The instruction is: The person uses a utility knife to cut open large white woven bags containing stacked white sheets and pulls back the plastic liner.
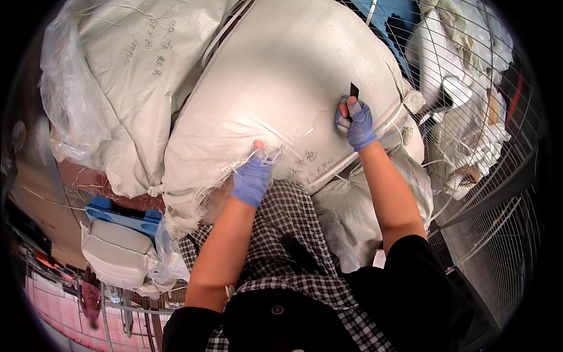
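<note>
A large, bulging white woven sack (275,76) fills the middle in front of me. At its near left end, my left hand (252,179), in a blue glove with bare fingertips, is closed on the frayed edge of the fabric, thumb on top. Loose white threads hang around the fingers. Over the sack's right side, my right hand (356,124), gloved the same way, is closed round a small flat black piece (354,90), which looks like a blade and points up from the thumb. Its lower part is hidden in the fingers.
Another white sack (141,76) with clear plastic lies at the left. A smaller tied sack (363,199) is under my right forearm. On the right, a wire mesh cage (487,229) borders white bags. A blue plastic pallet (126,220) and a white bundle (117,249) are at the lower left.
</note>
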Action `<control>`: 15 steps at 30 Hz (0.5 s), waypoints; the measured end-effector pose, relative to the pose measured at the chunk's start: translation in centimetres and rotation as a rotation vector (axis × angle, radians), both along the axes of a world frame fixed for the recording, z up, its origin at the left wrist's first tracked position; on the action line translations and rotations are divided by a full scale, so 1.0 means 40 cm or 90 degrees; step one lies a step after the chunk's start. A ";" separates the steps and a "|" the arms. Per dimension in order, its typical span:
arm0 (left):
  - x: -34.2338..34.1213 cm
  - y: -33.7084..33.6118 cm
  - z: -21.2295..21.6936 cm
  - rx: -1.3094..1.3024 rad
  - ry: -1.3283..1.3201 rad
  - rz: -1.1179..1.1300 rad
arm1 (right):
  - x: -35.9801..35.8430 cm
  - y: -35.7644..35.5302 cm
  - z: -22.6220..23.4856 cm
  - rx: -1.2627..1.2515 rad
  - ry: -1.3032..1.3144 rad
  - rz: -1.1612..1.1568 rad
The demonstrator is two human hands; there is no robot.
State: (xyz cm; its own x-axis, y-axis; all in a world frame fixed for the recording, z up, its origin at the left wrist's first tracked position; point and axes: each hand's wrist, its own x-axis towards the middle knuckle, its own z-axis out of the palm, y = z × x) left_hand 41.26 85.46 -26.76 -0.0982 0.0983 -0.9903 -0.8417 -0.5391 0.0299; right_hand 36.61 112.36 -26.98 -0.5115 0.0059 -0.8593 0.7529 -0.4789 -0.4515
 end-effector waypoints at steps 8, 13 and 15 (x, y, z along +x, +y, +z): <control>-0.130 0.112 0.110 -0.181 -0.086 0.069 | 0.006 0.003 -0.009 0.016 0.001 -0.020; -0.090 0.020 0.040 -0.031 -0.144 -0.047 | 0.001 0.004 -0.001 0.014 -0.007 -0.007; -0.086 -0.012 0.028 0.044 -0.139 -0.110 | 0.000 -0.002 0.003 0.036 0.012 -0.008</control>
